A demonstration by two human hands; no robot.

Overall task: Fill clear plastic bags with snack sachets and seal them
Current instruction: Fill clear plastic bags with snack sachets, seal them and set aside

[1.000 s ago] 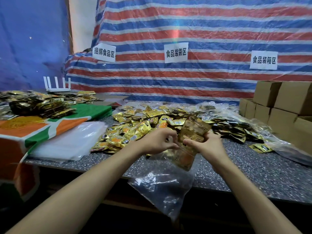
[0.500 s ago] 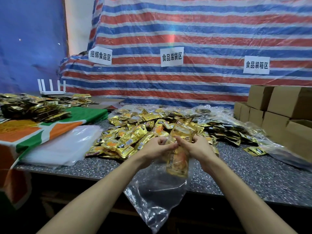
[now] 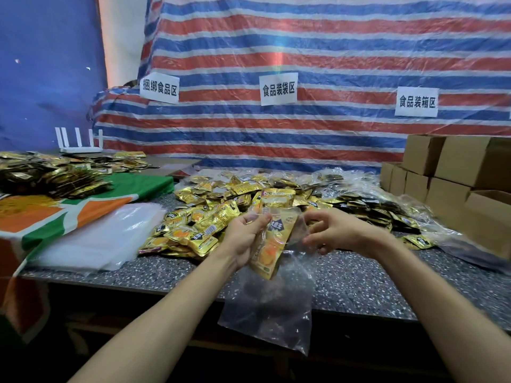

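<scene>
Above the front edge of the worktop (image 3: pixel 359 277), the left grip (image 3: pixel 244 239) curls round gold sachets (image 3: pixel 272 246) standing half inside a clear bag (image 3: pixel 265 310), whose mouth the right grip (image 3: pixel 341 233) pinches; loose sachets (image 3: pixel 199 225) lie heaped just behind

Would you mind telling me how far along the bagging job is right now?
Done: packed bags seem to lie on the right, though blurry. In hand: the left hand and right hand hold a clear bag with sachets inside, unsealed. Left: the loose sachets and a stack of empty bags.
</scene>
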